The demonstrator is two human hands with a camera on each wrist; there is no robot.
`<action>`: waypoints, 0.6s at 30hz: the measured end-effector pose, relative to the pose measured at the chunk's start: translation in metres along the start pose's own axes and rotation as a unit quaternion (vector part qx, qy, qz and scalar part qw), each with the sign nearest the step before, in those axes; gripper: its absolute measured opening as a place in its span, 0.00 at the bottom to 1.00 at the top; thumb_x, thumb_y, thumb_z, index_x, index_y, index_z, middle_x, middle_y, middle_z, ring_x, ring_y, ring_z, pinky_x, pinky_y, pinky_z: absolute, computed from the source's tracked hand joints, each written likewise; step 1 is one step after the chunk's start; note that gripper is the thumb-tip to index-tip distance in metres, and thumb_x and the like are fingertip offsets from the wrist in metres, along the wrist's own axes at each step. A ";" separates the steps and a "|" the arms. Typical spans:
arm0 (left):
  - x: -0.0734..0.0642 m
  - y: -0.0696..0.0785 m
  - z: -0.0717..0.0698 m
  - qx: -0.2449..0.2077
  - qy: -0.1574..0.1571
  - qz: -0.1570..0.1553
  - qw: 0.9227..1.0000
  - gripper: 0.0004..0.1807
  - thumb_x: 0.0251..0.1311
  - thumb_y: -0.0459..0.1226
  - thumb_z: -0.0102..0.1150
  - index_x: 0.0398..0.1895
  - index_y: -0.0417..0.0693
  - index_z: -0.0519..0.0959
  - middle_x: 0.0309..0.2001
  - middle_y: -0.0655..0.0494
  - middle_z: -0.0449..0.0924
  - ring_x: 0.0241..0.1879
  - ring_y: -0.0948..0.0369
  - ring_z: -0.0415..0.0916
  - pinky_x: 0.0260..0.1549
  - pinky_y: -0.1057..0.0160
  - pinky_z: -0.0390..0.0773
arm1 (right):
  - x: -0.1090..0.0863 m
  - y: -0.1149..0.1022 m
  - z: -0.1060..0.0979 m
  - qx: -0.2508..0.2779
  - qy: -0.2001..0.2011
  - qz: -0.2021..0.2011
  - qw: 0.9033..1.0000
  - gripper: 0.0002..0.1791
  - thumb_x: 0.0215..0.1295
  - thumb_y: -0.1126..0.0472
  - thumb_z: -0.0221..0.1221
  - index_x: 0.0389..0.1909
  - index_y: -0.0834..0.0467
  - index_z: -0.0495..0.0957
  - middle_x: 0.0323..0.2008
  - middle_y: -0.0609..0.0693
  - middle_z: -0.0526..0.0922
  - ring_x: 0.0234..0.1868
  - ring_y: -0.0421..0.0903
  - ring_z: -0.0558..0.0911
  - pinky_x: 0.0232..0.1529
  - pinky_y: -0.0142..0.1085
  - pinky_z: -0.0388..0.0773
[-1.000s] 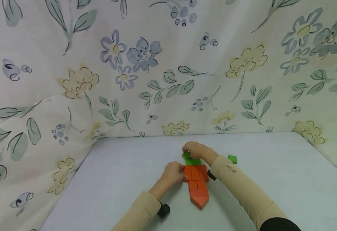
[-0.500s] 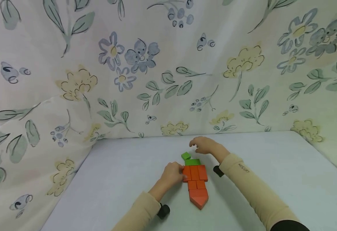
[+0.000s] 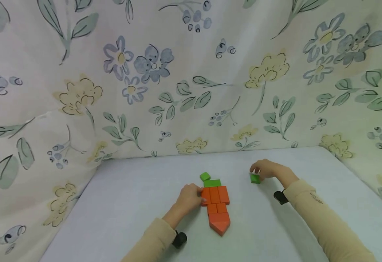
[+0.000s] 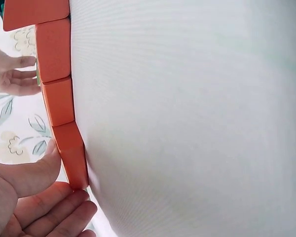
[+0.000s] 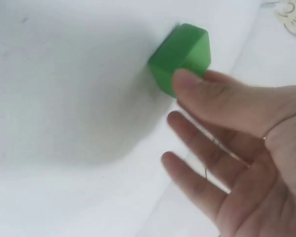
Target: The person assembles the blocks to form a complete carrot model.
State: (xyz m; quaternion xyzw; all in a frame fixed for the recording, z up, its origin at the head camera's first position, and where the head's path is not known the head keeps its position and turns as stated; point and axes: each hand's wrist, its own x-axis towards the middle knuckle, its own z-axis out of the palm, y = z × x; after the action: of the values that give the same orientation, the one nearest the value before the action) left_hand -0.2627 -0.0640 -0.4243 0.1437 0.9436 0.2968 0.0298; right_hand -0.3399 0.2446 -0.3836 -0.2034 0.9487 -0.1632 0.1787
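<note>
Orange blocks (image 3: 215, 195) lie flat in a close-set shape, with a pointed orange block (image 3: 219, 222) at the near end. A green rectangular block (image 3: 212, 183) adjoins their far side, and a smaller green block (image 3: 205, 176) sits turned at its far left corner. My left hand (image 3: 189, 198) holds the left orange block (image 4: 72, 153), thumb on one face and fingers at its end. Over to the right, my right hand (image 3: 267, 169) pinches another green block (image 5: 180, 59) between thumb and index finger, the other fingers spread loosely.
The white table (image 3: 128, 203) extends around the blocks on all sides. Behind it and along the left hangs a floral cloth (image 3: 177, 120), which meets the table's far edge. Black wrist cameras (image 3: 179, 240) stick out below both sleeves.
My right hand has left the small green block at the far end, moved right, and taken hold of the separate green block. My left hand stays at the orange block; the view has turned slightly right.
</note>
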 end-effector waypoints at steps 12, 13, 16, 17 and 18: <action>0.002 -0.004 0.001 -0.015 0.003 -0.009 1.000 0.20 0.50 0.32 0.72 0.47 0.32 0.83 0.44 0.40 0.84 0.44 0.52 0.79 0.44 0.53 0.79 | 0.007 0.007 0.009 0.010 0.045 -0.063 0.997 0.18 0.47 0.74 0.66 0.43 0.68 0.82 0.33 0.52 0.81 0.36 0.47 0.77 0.38 0.40 0.78; 0.002 -0.004 0.001 -0.015 0.004 -0.008 1.000 0.20 0.50 0.32 0.72 0.47 0.32 0.83 0.44 0.40 0.84 0.45 0.50 0.80 0.45 0.53 0.79 | 0.010 0.006 0.010 0.015 0.057 -0.061 0.996 0.18 0.47 0.73 0.66 0.43 0.67 0.82 0.33 0.52 0.81 0.36 0.47 0.77 0.39 0.41 0.78; 0.002 -0.003 0.002 -0.006 0.005 -0.002 1.000 0.19 0.50 0.32 0.72 0.46 0.32 0.83 0.45 0.41 0.84 0.47 0.48 0.80 0.46 0.53 0.79 | 0.017 0.000 0.013 0.040 0.099 -0.056 0.993 0.19 0.47 0.70 0.67 0.43 0.69 0.82 0.33 0.55 0.82 0.37 0.50 0.79 0.41 0.44 0.78; 0.002 -0.003 0.002 -0.002 0.006 0.002 1.000 0.19 0.49 0.32 0.72 0.46 0.32 0.83 0.44 0.41 0.84 0.47 0.48 0.80 0.46 0.53 0.79 | 0.020 -0.004 0.014 0.048 0.112 -0.054 0.991 0.19 0.47 0.69 0.68 0.43 0.69 0.81 0.34 0.55 0.83 0.37 0.50 0.79 0.41 0.45 0.78; 0.003 -0.003 0.002 0.002 0.006 0.005 1.000 0.20 0.49 0.32 0.72 0.46 0.32 0.83 0.44 0.41 0.84 0.46 0.48 0.80 0.45 0.54 0.79 | 0.024 -0.008 0.016 0.056 0.122 -0.052 0.990 0.19 0.48 0.68 0.68 0.44 0.70 0.81 0.34 0.56 0.83 0.37 0.51 0.79 0.42 0.45 0.78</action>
State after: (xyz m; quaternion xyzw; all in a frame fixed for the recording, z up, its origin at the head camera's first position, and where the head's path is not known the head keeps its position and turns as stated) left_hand -0.2655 -0.0642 -0.4277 0.1466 0.9436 0.2960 0.0220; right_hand -0.3517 0.2233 -0.4013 -0.2203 0.9410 -0.2490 0.0638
